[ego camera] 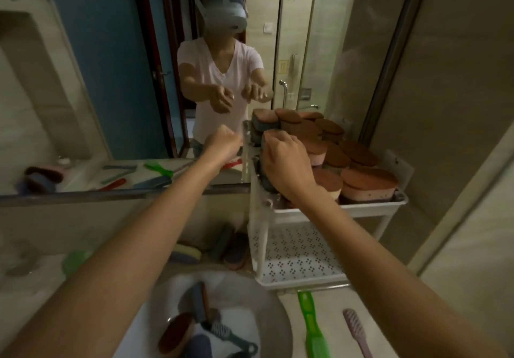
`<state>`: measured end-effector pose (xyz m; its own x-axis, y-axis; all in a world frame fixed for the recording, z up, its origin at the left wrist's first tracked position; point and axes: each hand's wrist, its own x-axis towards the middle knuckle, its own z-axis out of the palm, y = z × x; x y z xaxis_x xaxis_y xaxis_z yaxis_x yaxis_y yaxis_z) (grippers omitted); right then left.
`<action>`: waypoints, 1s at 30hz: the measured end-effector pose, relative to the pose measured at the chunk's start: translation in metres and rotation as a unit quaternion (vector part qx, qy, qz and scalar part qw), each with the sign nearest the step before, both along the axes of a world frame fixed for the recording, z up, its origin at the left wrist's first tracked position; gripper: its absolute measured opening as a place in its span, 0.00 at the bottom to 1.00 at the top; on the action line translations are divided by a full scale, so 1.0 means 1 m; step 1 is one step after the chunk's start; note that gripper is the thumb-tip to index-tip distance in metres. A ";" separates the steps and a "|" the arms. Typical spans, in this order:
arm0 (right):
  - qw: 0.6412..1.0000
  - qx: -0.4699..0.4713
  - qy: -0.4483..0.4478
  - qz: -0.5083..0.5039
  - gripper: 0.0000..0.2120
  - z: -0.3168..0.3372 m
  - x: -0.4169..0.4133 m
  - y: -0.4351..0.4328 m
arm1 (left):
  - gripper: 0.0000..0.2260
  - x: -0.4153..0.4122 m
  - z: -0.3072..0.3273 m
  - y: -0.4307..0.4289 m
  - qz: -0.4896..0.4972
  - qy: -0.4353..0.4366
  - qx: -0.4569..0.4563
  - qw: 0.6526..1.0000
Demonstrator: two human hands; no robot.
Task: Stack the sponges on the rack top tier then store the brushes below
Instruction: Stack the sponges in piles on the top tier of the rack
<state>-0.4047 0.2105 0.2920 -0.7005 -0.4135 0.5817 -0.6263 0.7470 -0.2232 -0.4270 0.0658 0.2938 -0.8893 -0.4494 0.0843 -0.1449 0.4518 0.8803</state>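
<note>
A white two-tier rack (361, 208) stands on the counter against the mirror. Its top tier holds several brown-topped sponges (368, 180) in stacks. My right hand (286, 162) curls over a grey sponge (265, 183) at the tier's left edge. My left hand (222, 143) is curled just left of the rack's corner post, with nothing visible in it. The perforated lower tier (300, 257) holds nothing. A green brush (311, 327) and a pink brush (357, 330) lie on the counter in front of the rack.
A round basin (274, 304) below my arms holds a grey brush (222, 332) and dark sponges. More sponges (236, 249) lie on the counter left of the rack. The mirror (111, 79) reflects a person and the counter. A wall stands close on the right.
</note>
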 end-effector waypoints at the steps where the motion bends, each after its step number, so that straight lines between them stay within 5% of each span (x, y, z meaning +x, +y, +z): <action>1: 1.000 -0.023 -0.011 0.017 0.09 -0.007 0.013 -0.010 | 0.08 0.014 -0.006 -0.007 0.021 0.009 -0.001 1.000; 5: 0.988 -0.075 -0.115 0.073 0.08 -0.062 0.066 -0.049 | 0.09 0.082 -0.066 -0.044 0.084 -0.027 0.012 0.996; 9: 0.956 0.028 -0.277 0.092 0.10 -0.154 0.111 -0.073 | 0.13 0.162 -0.166 -0.071 0.119 -0.142 0.076 0.980; 12: 0.898 0.197 -0.385 0.082 0.14 -0.237 0.129 -0.073 | 0.12 0.212 -0.242 -0.077 0.127 -0.266 0.135 0.946; 16: 0.798 0.310 -0.512 0.076 0.15 -0.322 0.138 -0.047 | 0.05 0.246 -0.313 -0.077 0.122 -0.410 0.179 0.886; 22: 0.783 0.415 -0.451 0.108 0.22 -0.389 0.130 -0.035 | 0.05 0.246 -0.367 -0.071 0.086 -0.450 0.190 0.868; 30: 0.746 0.528 -0.391 0.106 0.35 -0.418 0.122 -0.032 | 0.12 0.211 -0.403 -0.033 0.018 -0.409 0.075 0.909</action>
<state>-0.2826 0.1786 -0.1261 -0.5094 -0.5011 -0.6996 -0.7419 0.6676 0.0620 -0.2157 0.0325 -0.1094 -0.6112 -0.4313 -0.6637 -0.7913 0.3167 0.5230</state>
